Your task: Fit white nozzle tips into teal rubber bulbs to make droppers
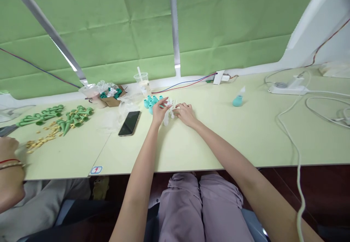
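Several small translucent white nozzles lie in a cluster on the table between my two hands. My left hand is at the cluster's left side, with what looks like a white nozzle between thumb and forefinger. From the right, my right hand rests at the pile with its fingers a little bent and apart, the tips touching or very near the nozzles. Just behind my left hand stands a group of teal rubber bulbs, partly covered by it. Farther right, one teal bulb stands upright with a translucent nozzle in its top.
A phone and crumpled clear plastic lie left. Behind are a cup with straw and a small carton. Green horn-shaped parts lie near another person's hand. A power strip and white cables occupy the right.
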Motion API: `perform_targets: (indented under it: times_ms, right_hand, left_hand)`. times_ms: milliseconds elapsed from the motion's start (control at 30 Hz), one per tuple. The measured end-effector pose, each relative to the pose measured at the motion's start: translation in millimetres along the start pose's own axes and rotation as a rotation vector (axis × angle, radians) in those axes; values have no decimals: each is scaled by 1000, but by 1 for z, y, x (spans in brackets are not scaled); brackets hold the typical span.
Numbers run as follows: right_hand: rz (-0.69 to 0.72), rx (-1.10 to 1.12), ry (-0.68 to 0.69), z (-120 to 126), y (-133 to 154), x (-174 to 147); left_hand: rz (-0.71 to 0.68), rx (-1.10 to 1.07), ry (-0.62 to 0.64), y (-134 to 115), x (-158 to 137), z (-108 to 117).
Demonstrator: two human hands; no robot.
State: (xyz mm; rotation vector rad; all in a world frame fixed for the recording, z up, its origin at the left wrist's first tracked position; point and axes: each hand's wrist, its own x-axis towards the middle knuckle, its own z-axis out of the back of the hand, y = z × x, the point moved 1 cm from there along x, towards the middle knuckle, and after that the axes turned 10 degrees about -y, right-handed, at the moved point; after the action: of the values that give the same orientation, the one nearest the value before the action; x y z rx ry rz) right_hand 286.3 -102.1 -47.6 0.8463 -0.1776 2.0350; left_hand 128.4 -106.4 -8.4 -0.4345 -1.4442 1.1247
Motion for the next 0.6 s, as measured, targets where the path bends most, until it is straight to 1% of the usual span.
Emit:
perform_targets:
  times_ms: [200,367,433,500,567,600]
  right_hand:
    - [-20,51,-5,3,-1,0]
    - [-35,81,-6,6,2,0]
    - [-101,124,-52,10,-1,1]
    - [-229,213,-150,16,-6,3]
    - [-350,371,-268,26,-11,4]
    - [-387,470,-308,31,-12,5]
  left_hand:
    - [0,10,-34,1,0,1]
    - [-11,-3,29,1,-1,-1]
    - [-24,-8,56,0,-2,-2]
    - [-38,-4,69,-3,-3,-3]
    - [-49,-2,77,-7,-5,-4]
    - [-55,-1,82,-9,-6,-5]
